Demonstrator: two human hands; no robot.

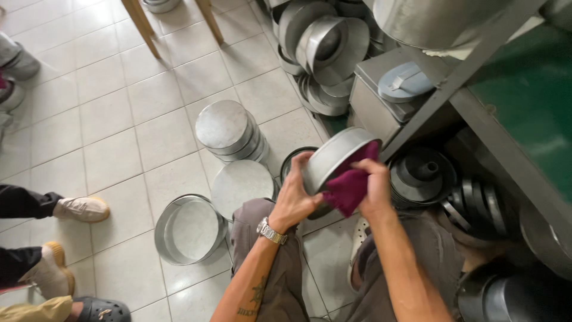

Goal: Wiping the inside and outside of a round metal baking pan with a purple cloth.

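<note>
Floor (pixel 113 137): pale square tiles, seen from above.
Stack of round tins (pixel 229 132): upturned, just beyond the person's knees; a single open tin (pixel 189 229) lies beside the left knee.
Round cake tin (pixel 335 156): dull grey metal, straight-walled, tilted on edge above the lap, open side turned toward the right hand.
Left hand (pixel 293 194): wrapped around the tin's rim, steadying it.
Right hand (pixel 374 188): closed on the cloth, apparently pressing it inside the tin.
Cloth (pixel 350 183): magenta, crumpled.
</note>
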